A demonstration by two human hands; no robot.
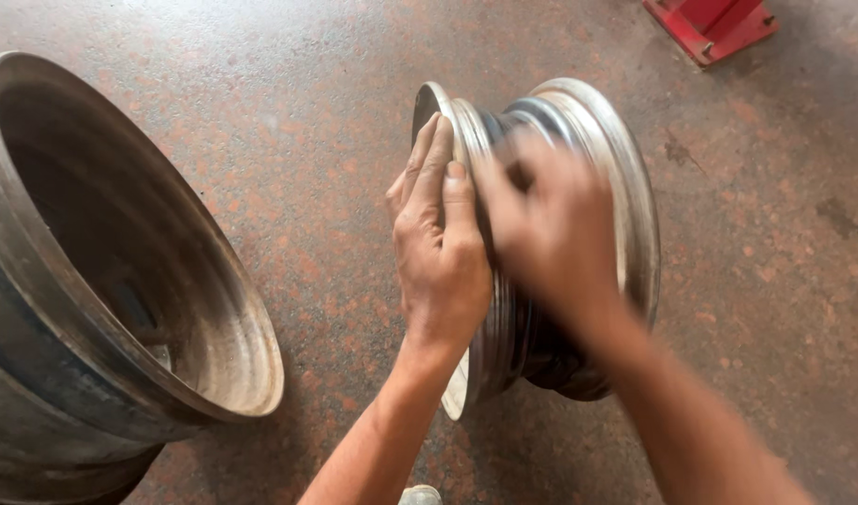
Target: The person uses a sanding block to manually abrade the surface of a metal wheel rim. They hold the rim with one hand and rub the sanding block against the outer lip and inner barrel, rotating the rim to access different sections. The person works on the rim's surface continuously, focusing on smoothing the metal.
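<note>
A silver metal wheel rim (pixel 625 187) stands upright on its edge on the floor, in the middle of the view. My left hand (pixel 438 243) grips its near flange from the left, fingers curled over the top of the lip. On the barrel between the two flanges rests my right hand (pixel 551 234), blurred by motion; whether it holds anything I cannot tell.
A larger, dull grey wheel rim (pixel 120 271) lies tilted at the left, its open side facing up and right. A red metal base (pixel 714 23) shows at the top right. The floor (pixel 307 122) is speckled reddish stone. A shoe tip (pixel 420 494) peeks in at the bottom.
</note>
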